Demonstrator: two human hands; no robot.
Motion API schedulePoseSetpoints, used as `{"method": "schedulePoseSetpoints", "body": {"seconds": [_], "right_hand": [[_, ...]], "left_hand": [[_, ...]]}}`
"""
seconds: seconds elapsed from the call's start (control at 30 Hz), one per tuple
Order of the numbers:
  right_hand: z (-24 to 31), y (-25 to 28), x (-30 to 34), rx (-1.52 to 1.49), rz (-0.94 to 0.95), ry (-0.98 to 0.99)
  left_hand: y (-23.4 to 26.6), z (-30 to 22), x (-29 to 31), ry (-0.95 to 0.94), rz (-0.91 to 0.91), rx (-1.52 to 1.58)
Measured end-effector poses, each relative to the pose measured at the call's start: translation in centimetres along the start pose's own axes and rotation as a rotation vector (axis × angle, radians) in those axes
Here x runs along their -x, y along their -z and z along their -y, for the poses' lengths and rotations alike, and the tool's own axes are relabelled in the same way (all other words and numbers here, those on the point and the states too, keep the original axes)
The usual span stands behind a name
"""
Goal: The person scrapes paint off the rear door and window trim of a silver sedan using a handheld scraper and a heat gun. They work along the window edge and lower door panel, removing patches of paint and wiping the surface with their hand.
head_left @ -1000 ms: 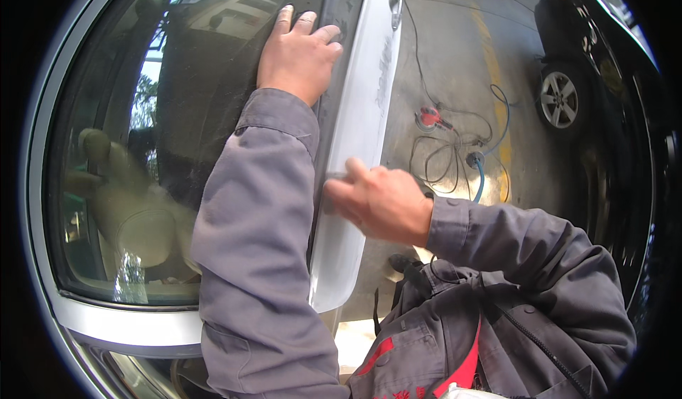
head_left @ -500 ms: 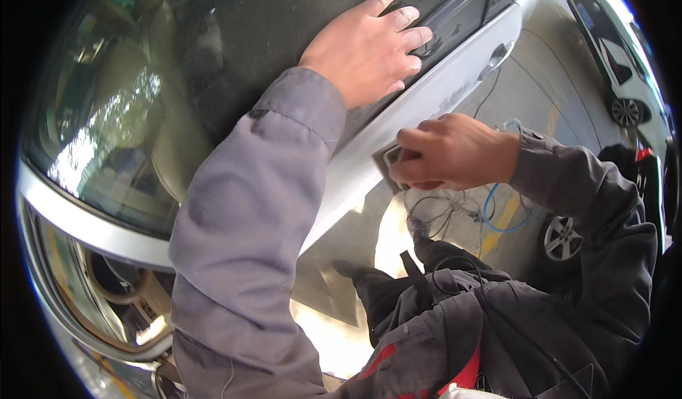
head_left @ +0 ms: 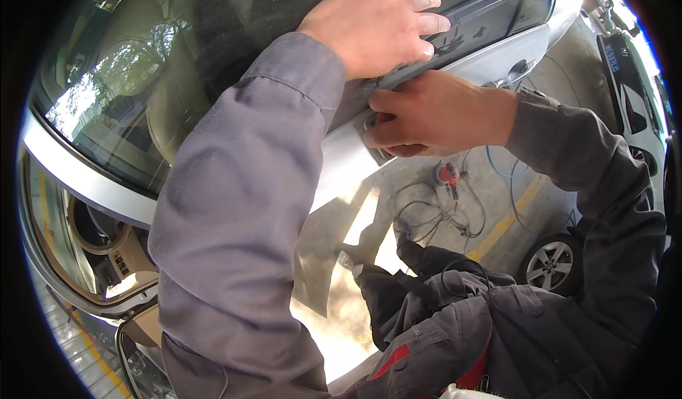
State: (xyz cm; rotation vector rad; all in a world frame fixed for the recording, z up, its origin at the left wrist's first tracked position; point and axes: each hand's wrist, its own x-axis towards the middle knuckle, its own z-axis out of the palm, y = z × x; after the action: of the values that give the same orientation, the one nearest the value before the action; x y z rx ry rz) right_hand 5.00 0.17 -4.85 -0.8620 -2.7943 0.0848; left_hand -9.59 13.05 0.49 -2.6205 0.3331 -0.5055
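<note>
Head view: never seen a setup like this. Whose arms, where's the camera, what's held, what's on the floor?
No robot here: these are a person's own bare hands and grey sleeves. The only view comes from a wide fisheye camera on their head, looking down, so straight edges bend; picture left is their left.

The left hand is spread palm-down on a car window. The right hand grips a small flat block, mostly hidden by the fingers, at the pale car door.

On the floor are a red tool and a loosely coiled dark cable.
</note>
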Motion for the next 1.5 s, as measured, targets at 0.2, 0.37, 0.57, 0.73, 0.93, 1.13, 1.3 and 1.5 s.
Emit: {"method": "schedulePoseSetpoints", "body": {"seconds": [0.2, 0.37, 0.57, 0.73, 0.93, 1.13, 1.3, 1.5], "right_hand": [[0.5, -0.1, -3.5, -0.157, 0.021, 0.000], [1.7, -2.7, -5.8, -0.262, 0.059, -0.026], [2.3, -4.5, -6.9, -0.370, 0.215, -0.122], [1.7, -2.1, -5.2, -0.135, 0.136, -0.008], [2.6, -5.4, -7.4, -0.235, 0.143, -0.049], [3.9, -4.7, -8.2, -0.221, 0.261, -0.121], [1.1, -3.0, -3.7, -0.008, 0.088, -0.034], [1.6, -4.0, -5.2, -0.188, 0.114, -0.037]], "left_hand": [[0.2, 1.3, 1.1, -0.021, -0.006, -0.021], [-1.8, 0.4, 1.3, -0.016, -0.021, -0.023], [-3.8, -0.1, 0.8, -0.054, -0.046, -0.002], [-0.4, -0.9, 3.5, -0.027, 0.040, -0.095], [-3.7, -0.7, 3.2, -0.033, -0.020, -0.005], [-3.8, -0.7, 0.8, -0.105, -0.140, -0.018], [-1.7, -0.7, 3.5, -0.020, 0.037, -0.038], [-3.0, -0.7, 3.0, -0.049, -0.015, -0.085]]}}
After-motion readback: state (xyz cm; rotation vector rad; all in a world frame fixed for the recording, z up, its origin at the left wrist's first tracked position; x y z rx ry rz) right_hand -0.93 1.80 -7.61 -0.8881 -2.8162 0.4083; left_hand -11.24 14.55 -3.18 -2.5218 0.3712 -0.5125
